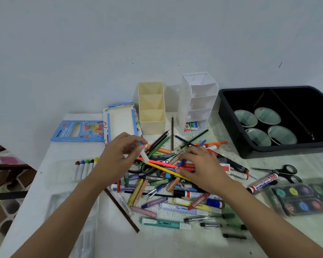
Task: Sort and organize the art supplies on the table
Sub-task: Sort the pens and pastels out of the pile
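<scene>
A heap of pens, pencils, markers and crayons (168, 183) covers the table's middle. My left hand (117, 157) hovers over its left side and pinches a short white crayon (144, 155) between thumb and fingers. My right hand (201, 168) rests on the heap with fingers bent, touching a yellow pencil (164, 169) and a pink pencil (157, 162); whether it grips one I cannot tell. Several crayons (85, 167) lie in a row in a clear tray to the left.
A cream pen holder (151, 108) and a white tiered organizer (198, 101) stand at the back. A blue crayon box (78, 131) and its open sleeve (120, 121) lie left. A black bin (231, 131) with small dishes, scissors (280, 172) and a paint palette (304, 198) sit right.
</scene>
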Available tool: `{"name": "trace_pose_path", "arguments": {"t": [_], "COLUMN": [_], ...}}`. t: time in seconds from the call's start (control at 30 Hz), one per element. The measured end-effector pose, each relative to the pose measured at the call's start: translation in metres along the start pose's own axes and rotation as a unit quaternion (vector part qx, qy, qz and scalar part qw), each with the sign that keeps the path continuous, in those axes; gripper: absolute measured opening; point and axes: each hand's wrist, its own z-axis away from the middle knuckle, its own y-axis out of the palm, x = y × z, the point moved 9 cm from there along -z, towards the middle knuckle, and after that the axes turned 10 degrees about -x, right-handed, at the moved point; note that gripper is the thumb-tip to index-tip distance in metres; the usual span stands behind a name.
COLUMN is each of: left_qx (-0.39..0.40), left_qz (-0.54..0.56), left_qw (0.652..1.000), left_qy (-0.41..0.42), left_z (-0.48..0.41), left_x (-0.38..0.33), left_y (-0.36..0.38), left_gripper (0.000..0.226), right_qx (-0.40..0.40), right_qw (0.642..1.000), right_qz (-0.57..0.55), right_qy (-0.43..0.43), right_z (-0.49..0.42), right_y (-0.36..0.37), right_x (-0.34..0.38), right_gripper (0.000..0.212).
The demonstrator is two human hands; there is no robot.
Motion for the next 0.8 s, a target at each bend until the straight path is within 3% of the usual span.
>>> {"name": "trace_pose_path", "arguments": {"t": [0.27, 0.37, 0.5, 0.6, 0.8], "left_qx": [0.041, 0.046, 0.065, 0.069, 0.068], "left_qz": [0.0, -0.002, -0.002, -0.005, 0.006], "left_qw": [0.999, 0.999, 0.998, 0.998, 0.997], "left_qy": [0.002, -0.001, 0.001, -0.007, -0.033], "left_z": [0.009, 0.013, 0.018, 0.022, 0.027], "left_x": [0.016, 0.022, 0.027, 0.034, 0.043], "left_y": [-0.004, -0.006, -0.008, -0.011, -0.021], "left_gripper": [0.019, 0.015, 0.014, 0.015, 0.018], "right_qx": [-0.096, -0.129, -0.067, -0.016, -0.005], "right_qw": [0.994, 0.99, 0.986, 0.988, 0.986], "right_qz": [0.025, -0.041, -0.137, -0.113, -0.014], "right_qy": [0.043, 0.032, -0.065, -0.104, -0.166], "right_z": [-0.002, -0.001, 0.002, 0.009, 0.013], "right_y": [-0.007, -0.011, -0.004, 0.007, 0.031], "right_x": [0.009, 0.017, 0.052, 0.075, 0.109], "right_gripper": [0.031, 0.015, 0.006, 0.009, 0.013]}}
